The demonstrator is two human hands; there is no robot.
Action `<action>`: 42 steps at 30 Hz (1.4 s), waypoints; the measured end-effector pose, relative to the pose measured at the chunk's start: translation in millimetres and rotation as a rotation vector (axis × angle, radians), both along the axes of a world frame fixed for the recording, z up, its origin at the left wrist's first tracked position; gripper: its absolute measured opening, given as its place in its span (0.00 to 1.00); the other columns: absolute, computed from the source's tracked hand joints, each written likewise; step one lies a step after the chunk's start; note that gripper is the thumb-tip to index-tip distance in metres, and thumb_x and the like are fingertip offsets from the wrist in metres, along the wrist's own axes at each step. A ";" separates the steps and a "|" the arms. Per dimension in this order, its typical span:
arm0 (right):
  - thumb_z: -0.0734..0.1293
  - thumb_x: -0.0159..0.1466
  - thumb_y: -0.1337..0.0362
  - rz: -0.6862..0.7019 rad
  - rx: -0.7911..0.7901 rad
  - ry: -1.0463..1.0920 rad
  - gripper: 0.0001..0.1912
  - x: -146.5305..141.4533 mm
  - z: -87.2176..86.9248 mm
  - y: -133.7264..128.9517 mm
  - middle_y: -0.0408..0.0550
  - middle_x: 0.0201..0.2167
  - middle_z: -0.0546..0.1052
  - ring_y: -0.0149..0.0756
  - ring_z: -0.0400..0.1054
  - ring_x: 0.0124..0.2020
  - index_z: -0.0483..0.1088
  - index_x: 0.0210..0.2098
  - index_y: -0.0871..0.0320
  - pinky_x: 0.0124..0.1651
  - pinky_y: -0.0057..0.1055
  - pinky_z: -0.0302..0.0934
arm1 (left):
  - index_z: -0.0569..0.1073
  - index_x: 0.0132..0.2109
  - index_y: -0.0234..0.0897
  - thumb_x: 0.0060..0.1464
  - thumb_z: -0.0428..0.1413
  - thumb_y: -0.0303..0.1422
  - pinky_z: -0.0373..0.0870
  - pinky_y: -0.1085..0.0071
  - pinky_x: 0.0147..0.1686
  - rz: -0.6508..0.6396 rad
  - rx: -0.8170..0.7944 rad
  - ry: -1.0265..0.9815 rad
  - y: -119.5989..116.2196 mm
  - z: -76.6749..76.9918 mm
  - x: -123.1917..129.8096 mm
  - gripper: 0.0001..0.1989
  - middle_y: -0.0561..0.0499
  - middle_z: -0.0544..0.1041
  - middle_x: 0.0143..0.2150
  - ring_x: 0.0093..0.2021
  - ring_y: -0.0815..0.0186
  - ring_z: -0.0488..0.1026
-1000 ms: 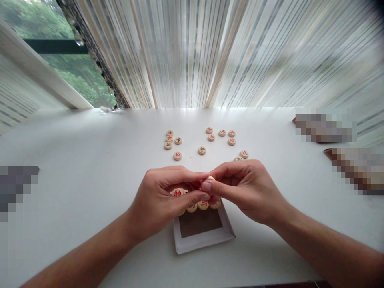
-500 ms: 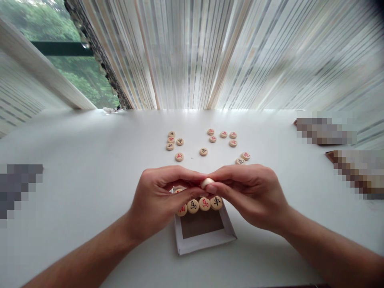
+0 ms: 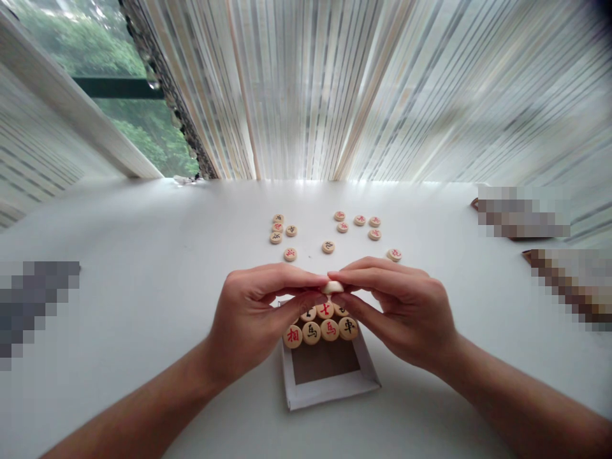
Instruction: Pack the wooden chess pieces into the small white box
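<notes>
A pale round wooden piece (image 3: 333,287) is pinched between the fingertips of my left hand (image 3: 261,312) and my right hand (image 3: 406,306), edge towards me. Both hands are closed on it, above the far part of a white open box (image 3: 335,396). Inside the box lie round pieces with red and black characters; a row of them, among them a red-marked piece (image 3: 329,329) and a black-marked piece (image 3: 311,333), shows below my fingers. My hands hide the box's far end.
Several loose pieces lie on the white table (image 3: 119,319) beyond my hands, including a black-marked one (image 3: 327,247) and a red-marked one (image 3: 290,254). Blurred-out objects are at the left and right edges. Striped curtains (image 3: 296,89) hang behind.
The view has shifted slightly. The held piece has turned a little between my fingertips, and my right fingers have spread slightly. More pieces in the box now show under my hands.
</notes>
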State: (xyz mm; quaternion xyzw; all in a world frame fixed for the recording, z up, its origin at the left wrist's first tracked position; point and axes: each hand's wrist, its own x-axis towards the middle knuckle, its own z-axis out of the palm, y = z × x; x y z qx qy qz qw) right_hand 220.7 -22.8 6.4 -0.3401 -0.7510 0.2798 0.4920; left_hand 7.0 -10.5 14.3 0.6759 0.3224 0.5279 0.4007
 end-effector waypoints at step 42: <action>0.76 0.70 0.58 0.172 -0.460 0.231 0.08 -3.3 3.6 -1.7 0.44 0.25 0.83 0.30 0.78 0.26 0.87 0.42 0.54 0.31 0.21 0.73 | 0.88 0.44 0.37 0.55 0.70 0.22 0.82 0.78 0.38 -0.054 -0.021 0.026 -0.3 -3.7 -1.8 0.10 0.49 0.88 0.38 0.37 0.68 0.84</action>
